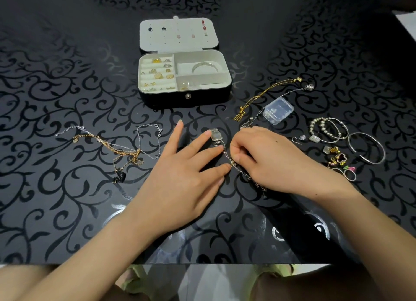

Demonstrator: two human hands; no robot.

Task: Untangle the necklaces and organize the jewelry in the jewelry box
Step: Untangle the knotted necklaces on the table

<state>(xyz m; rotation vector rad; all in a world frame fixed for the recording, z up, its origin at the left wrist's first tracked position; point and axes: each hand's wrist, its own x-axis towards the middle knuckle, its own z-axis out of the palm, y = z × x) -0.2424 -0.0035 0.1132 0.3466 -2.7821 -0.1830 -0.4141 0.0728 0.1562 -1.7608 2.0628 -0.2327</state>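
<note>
Necklace [226, 154] with a pale rectangular pendant [216, 135] lies at the centre of a black scroll-patterned table [67, 210], between two bare hands and in front of the jewelry box [157, 100]. The left hand [180, 176] lies flat with fingers straight and spread, its fingertips touching the pendant and the chain. The right hand [267, 163] has its fingers curled and pinches the chain, seemingly between thumb and forefinger, though the grip is partly hidden.

The box stands open. Its lid [180, 43] holds small earrings, the left compartment holds rows of rings [157, 73], and a silver bangle [206, 66] sits in the upper right compartment.

To the left lies a tangle of gold and silver necklaces [121, 149]. To the right are a gold chain [258, 98], a clear plastic case [278, 111], beaded bracelets [326, 127], open silver bangles [367, 147] and a cluster of small colourful rings [340, 161].
</note>
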